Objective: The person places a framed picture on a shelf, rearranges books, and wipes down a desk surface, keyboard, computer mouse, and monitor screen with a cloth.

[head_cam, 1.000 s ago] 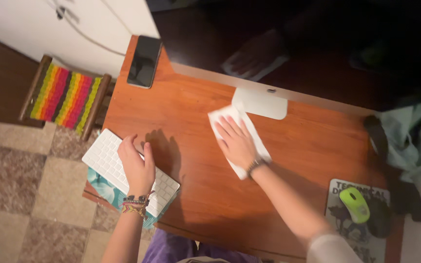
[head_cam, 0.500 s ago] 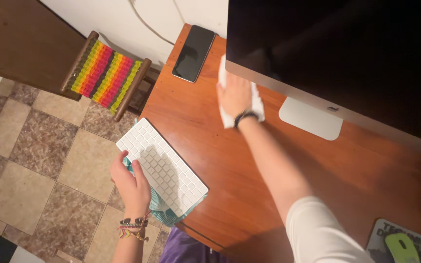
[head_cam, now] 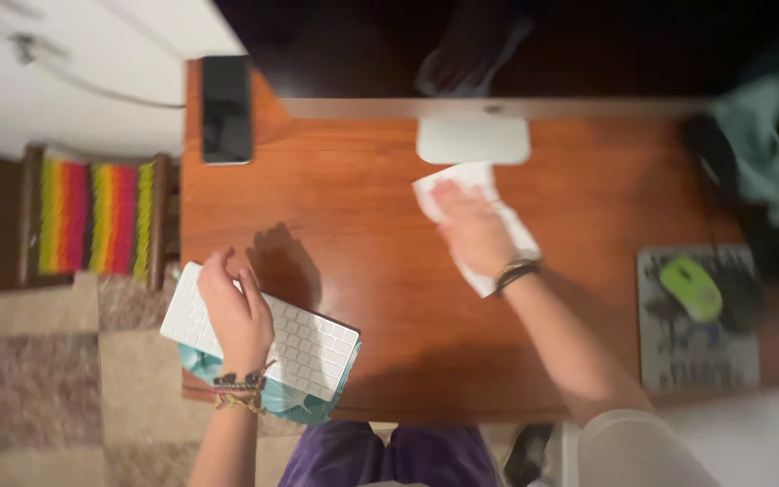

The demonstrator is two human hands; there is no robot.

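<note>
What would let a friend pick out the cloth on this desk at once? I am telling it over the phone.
Start at the wooden desk and find the monitor's pale stand foot at its far edge. Just in front of it, the right hand presses flat on a crumpled white cloth, the only soft, wrinkled thing on the bare wood.

The person wore a stack of beaded and woven bracelets in mixed colours point(head_cam: 241, 390) on the bare left forearm, a dark band-like bracelet point(head_cam: 516, 273) at the right wrist, a pale short sleeve point(head_cam: 642, 448) on the right upper arm, and purple trousers point(head_cam: 380, 455).
</note>
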